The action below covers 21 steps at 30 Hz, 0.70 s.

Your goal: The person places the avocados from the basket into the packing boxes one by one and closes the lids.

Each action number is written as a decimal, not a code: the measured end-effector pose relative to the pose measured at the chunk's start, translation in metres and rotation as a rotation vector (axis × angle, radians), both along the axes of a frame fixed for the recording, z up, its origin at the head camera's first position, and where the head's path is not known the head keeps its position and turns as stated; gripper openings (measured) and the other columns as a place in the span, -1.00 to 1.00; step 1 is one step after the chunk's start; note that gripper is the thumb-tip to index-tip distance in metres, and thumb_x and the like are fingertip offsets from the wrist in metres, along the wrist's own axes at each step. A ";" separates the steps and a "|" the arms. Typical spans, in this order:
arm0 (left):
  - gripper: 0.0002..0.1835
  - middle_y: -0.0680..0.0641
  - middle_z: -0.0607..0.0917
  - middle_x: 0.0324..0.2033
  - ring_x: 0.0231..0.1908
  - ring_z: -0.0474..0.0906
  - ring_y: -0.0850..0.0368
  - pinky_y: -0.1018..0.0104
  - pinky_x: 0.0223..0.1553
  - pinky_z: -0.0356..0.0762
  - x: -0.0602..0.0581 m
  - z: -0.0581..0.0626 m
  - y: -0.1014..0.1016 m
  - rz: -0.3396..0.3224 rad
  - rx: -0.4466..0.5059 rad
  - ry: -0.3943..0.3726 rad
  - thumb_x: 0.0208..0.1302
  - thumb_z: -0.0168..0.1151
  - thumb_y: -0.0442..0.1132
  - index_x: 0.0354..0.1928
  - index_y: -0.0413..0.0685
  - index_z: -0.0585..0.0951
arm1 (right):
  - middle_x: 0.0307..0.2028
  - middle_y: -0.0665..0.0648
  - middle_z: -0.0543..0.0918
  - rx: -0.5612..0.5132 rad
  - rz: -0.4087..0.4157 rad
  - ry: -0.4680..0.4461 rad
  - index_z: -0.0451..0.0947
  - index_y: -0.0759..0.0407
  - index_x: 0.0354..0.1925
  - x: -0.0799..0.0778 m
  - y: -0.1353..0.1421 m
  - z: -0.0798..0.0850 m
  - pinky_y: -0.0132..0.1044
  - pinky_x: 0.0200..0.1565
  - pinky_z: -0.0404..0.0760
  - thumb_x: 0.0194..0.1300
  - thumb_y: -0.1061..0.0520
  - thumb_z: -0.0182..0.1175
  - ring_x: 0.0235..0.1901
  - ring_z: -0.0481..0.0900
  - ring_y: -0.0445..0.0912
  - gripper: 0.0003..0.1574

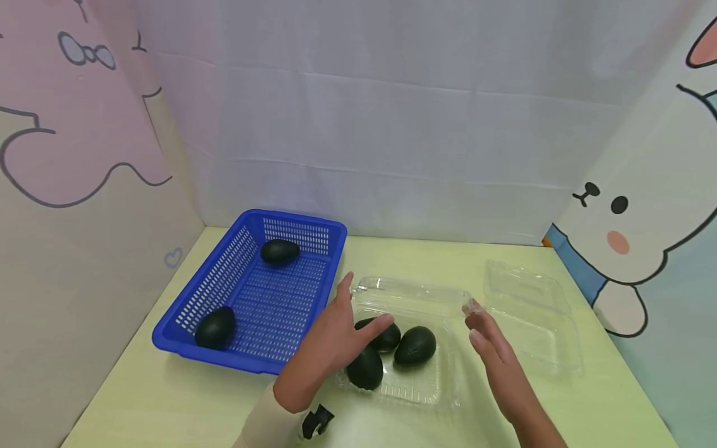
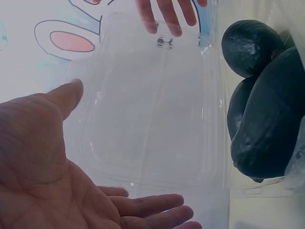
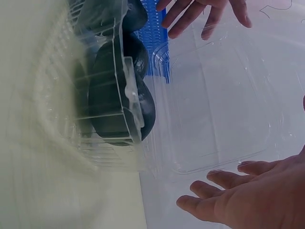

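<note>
Three dark avocados [image 1: 415, 346] lie together in a clear plastic clamshell box [image 1: 448, 389], whose hinged lid [image 1: 414, 288] stands raised at the back. To the left, my left hand [image 1: 333, 339] is spread with its fingers along the lid's side; its thumb overlaps the avocados in the head view. My right hand [image 1: 498, 364] is at the lid's right corner, fingers extended and fingertips right at the edge. In the right wrist view, the lid [image 3: 214, 105] stands between both hands, with the avocados [image 3: 107, 95] behind the box wall.
A blue plastic basket [image 1: 193, 350] stands at the left with two more avocados, one at the back [image 1: 279, 252] and one at the front [image 1: 215, 328]. Another clear plastic container [image 1: 532, 317] lies at the right. A white curtain [image 1: 364, 124] hangs behind the table.
</note>
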<state>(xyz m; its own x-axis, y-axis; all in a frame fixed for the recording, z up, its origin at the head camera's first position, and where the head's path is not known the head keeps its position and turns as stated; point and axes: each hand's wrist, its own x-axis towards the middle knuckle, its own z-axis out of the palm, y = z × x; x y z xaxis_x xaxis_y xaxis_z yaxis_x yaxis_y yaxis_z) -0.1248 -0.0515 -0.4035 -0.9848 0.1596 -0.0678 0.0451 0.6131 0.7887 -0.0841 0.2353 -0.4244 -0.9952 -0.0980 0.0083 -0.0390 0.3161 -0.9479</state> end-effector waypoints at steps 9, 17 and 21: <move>0.08 -0.16 0.27 0.53 0.49 0.21 -0.17 -0.20 0.41 0.22 0.010 0.000 -0.010 -0.015 0.014 0.001 0.30 0.14 0.49 0.60 -0.10 0.16 | 0.55 0.38 0.11 0.019 0.018 -0.072 -0.07 0.09 0.65 0.009 0.001 -0.002 -0.36 0.26 0.34 0.68 -0.03 -0.11 0.53 0.05 0.30 -0.24; -0.01 -0.14 0.35 0.49 0.48 0.24 -0.17 -0.24 0.39 0.23 0.021 -0.001 -0.015 -0.019 0.014 -0.020 0.37 -0.02 0.52 0.56 -0.07 0.28 | 0.57 0.31 0.10 0.040 0.019 -0.089 -0.01 -0.01 0.65 0.020 -0.001 -0.006 -0.51 0.16 0.35 0.67 -0.04 -0.05 0.51 0.07 0.29 -0.26; -0.06 -0.14 0.34 0.50 0.48 0.24 -0.18 -0.26 0.39 0.23 0.026 -0.004 -0.015 -0.012 0.032 -0.042 0.41 0.00 0.47 0.56 -0.05 0.28 | 0.59 0.27 0.08 0.037 0.026 -0.068 -0.01 -0.04 0.65 0.024 -0.001 -0.009 -0.56 0.15 0.32 0.67 -0.03 -0.05 0.53 0.03 0.28 -0.26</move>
<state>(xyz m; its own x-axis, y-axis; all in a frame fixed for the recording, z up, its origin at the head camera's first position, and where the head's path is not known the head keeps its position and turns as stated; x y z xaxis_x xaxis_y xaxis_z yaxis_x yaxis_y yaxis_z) -0.0988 -0.0667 -0.4070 -0.9792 0.1745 -0.1036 0.0190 0.5871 0.8093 -0.0604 0.2340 -0.4333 -0.9904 -0.1229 -0.0631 0.0161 0.3506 -0.9364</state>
